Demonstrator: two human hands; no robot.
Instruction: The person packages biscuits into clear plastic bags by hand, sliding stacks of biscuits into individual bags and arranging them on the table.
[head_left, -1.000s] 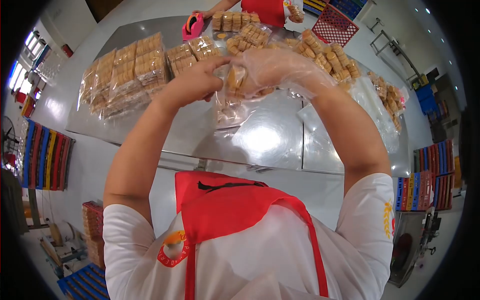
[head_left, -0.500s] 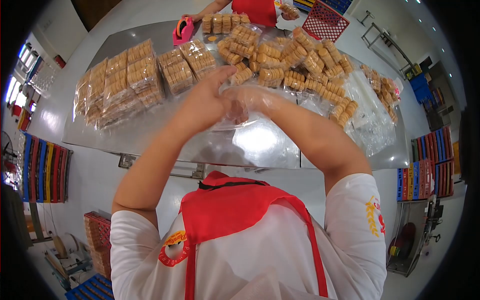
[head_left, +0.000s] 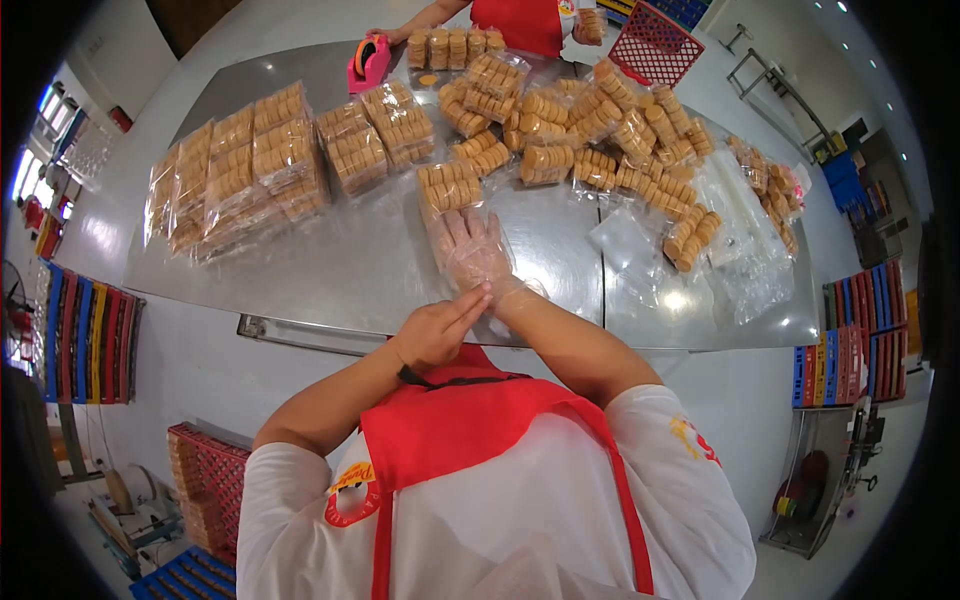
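My right hand (head_left: pixel 475 252), in a clear plastic covering, lies palm down with its fingers spread. Its fingertips touch a pack of round biscuits (head_left: pixel 449 188) in a clear plastic bag, and the bag's film reaches back around the hand. My left hand (head_left: pixel 440 330) is bare and closed, its fingers pressed together at the plastic by my right wrist. Exactly which edge it pinches is hard to see. Just beyond lies another biscuit pack (head_left: pixel 482 152). Bagged biscuits (head_left: pixel 285 140) stand stacked at the left, with two more packs (head_left: pixel 357 150) beside them.
A loose heap of biscuit packs (head_left: pixel 600 120) covers the steel table's (head_left: pixel 350 270) right rear. Empty clear bags (head_left: pixel 735 235) lie at the right. A pink tape dispenser (head_left: pixel 369 65) stands at the back, near a co-worker in a red apron (head_left: pixel 518 22). Beyond is a red crate (head_left: pixel 655 45).
Both hands have drawn back toward me from the biscuit heap. A bagged biscuit pack now lies before my right hand, whose fingers have flattened; my left hand has come to the right wrist.
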